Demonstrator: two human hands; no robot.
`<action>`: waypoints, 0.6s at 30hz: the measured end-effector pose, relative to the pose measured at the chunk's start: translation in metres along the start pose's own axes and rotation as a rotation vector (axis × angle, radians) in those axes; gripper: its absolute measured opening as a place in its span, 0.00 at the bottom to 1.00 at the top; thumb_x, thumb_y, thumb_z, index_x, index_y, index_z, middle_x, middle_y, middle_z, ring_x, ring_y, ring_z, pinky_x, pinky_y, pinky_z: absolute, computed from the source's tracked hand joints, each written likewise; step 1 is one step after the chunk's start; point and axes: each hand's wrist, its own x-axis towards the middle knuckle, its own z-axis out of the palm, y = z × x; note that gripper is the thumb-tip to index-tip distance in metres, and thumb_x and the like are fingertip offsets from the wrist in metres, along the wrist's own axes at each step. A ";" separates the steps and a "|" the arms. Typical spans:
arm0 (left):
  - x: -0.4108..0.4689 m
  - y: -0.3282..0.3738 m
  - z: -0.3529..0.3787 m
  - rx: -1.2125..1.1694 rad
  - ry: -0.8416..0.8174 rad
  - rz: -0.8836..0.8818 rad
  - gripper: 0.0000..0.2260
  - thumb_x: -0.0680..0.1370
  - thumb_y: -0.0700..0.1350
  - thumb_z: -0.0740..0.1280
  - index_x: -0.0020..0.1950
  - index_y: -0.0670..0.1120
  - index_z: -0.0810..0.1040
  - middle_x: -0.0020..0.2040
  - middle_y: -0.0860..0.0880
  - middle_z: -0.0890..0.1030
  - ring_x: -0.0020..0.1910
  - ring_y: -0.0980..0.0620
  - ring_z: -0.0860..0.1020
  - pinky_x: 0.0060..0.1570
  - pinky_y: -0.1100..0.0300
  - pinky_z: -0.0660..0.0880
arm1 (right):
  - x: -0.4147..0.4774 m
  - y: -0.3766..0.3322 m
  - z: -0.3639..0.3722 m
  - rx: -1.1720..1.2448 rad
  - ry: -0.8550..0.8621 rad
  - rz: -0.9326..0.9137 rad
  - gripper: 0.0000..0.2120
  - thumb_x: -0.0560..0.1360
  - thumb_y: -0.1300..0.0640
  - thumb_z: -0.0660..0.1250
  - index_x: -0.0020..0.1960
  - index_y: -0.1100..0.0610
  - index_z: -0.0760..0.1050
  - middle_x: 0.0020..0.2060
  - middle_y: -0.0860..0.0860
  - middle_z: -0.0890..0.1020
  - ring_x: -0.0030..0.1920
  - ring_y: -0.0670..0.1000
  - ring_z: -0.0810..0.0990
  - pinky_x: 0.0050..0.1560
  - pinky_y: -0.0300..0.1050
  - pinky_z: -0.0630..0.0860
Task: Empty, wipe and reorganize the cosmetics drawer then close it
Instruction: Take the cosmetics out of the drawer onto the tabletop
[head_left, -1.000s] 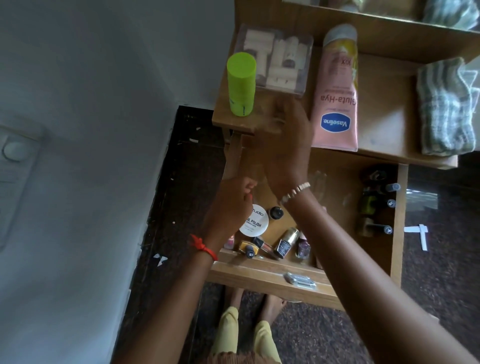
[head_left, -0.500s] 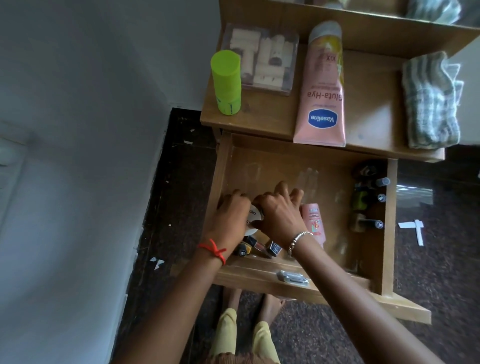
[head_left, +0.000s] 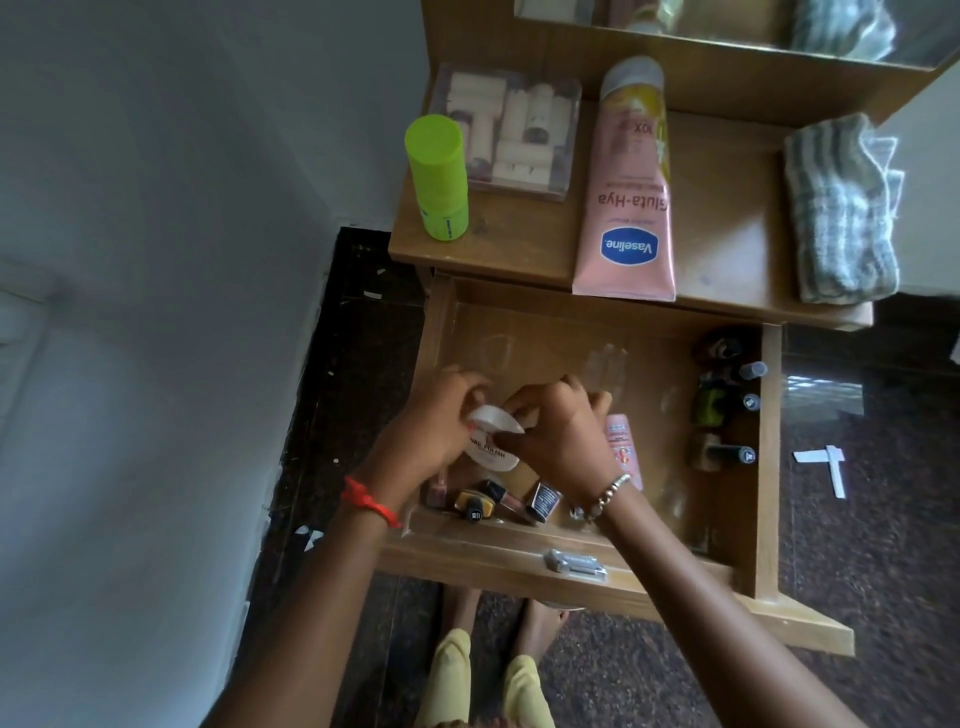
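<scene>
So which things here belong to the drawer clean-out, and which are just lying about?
In the job: open drawer, white nail-polish tub gripped by left hand and right hand, small bottles inside, pink tube, Vaseline tube, green bottle, clear box, striped cloth.
Lying about: floor paper scraps, plastic sheet.

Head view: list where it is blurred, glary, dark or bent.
Head view: dim overall; left hand and right hand at the white tub are slightly motion-blurred; bottles at the right of the drawer sit in shadow; bright glare on the floor; wide-angle bends the edges.

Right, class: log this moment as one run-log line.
stage: emptying | drawer: open | left hand: holds nail polish tub | right hand: grips same tub
</scene>
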 end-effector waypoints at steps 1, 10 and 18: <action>-0.002 0.003 -0.008 -0.090 0.037 0.017 0.22 0.72 0.28 0.63 0.63 0.44 0.72 0.55 0.48 0.75 0.54 0.53 0.74 0.46 0.69 0.71 | -0.003 -0.003 -0.008 0.084 0.031 0.001 0.10 0.67 0.51 0.73 0.47 0.53 0.81 0.44 0.52 0.85 0.51 0.55 0.77 0.53 0.53 0.70; 0.001 0.012 -0.025 -0.422 0.346 0.071 0.17 0.72 0.26 0.61 0.54 0.41 0.77 0.45 0.48 0.79 0.41 0.62 0.77 0.40 0.78 0.73 | 0.008 -0.049 -0.060 0.123 0.738 -0.316 0.09 0.62 0.67 0.73 0.41 0.63 0.78 0.39 0.58 0.82 0.43 0.58 0.79 0.39 0.43 0.70; -0.006 0.015 -0.010 -0.399 0.313 0.087 0.19 0.70 0.23 0.57 0.53 0.38 0.78 0.41 0.50 0.77 0.39 0.61 0.75 0.38 0.79 0.71 | 0.041 -0.041 -0.048 -0.163 0.723 -0.377 0.07 0.61 0.73 0.71 0.35 0.65 0.76 0.35 0.61 0.81 0.39 0.60 0.81 0.33 0.48 0.78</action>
